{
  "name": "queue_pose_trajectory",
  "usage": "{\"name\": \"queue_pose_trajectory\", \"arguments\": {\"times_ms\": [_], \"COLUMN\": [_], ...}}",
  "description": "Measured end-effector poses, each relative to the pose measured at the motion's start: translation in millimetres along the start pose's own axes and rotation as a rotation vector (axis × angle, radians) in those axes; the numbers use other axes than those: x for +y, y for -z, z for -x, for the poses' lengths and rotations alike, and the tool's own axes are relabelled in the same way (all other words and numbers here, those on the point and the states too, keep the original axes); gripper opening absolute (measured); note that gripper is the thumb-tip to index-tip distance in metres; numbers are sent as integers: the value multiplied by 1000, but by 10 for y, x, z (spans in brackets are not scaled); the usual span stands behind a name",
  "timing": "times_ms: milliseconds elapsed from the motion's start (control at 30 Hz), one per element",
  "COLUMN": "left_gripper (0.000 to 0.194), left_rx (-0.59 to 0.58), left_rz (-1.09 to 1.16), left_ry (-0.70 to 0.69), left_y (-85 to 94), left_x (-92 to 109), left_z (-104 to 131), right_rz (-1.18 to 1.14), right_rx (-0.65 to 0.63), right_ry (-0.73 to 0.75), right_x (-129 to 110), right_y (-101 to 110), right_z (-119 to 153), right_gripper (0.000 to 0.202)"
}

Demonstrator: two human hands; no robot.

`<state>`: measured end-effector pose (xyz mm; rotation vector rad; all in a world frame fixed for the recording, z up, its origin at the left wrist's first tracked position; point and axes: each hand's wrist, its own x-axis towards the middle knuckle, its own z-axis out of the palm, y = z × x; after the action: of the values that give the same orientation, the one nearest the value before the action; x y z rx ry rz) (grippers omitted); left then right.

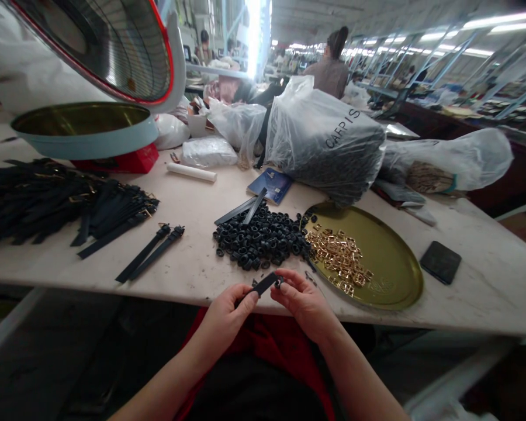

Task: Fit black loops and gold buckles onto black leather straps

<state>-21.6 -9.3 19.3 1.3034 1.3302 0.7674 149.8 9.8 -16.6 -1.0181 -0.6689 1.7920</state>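
Just over the table's front edge, my left hand (233, 305) is closed on a short black strap (265, 285), thumb on top. At the strap's right end, the fingers of my right hand (305, 299) pinch a small black loop (277, 283); whether the strap passes through it is hard to tell. Beyond my hands lies a heap of black loops (258, 240), with two loose black straps (255, 207) resting on its far side. Gold buckles (338, 255) are piled on the left part of a round gold tray (392, 272).
Two buckled straps (151, 254) and a large pile of straps (48, 204) lie left. A fan (169, 52) and a blue tin (85, 143) stand behind them. Farther back are a blue booklet (272, 185) and a full plastic bag (324, 140). A phone (440, 262) lies right.
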Motion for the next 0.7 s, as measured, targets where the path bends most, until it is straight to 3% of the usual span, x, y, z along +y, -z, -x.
{"name": "queue_pose_trajectory", "arguments": {"times_ms": [233,367,433,567,700], "left_gripper": [25,20,20,22,23], "left_rx": [2,-72,-61,52,24], "left_rz": [-111,-15,-14,-177,-391], "left_ry": [27,90,92,-24,-108], "left_y": [-55,-134,-171,-182,-116], "left_x": [-28,-63,-59,-9,30], "left_z": [184,293,328,403,507], "right_rz": [105,-40,-94,-75,32], "right_rx": [36,98,62,-61,-32], "right_ry": [86,52,24,7,51], "right_x": [60,66,100,203,211], "right_y": [19,-36,-93,-154,-106], "right_z": [119,176,211,300,384], "right_gripper": [33,31,24,23,26]}}
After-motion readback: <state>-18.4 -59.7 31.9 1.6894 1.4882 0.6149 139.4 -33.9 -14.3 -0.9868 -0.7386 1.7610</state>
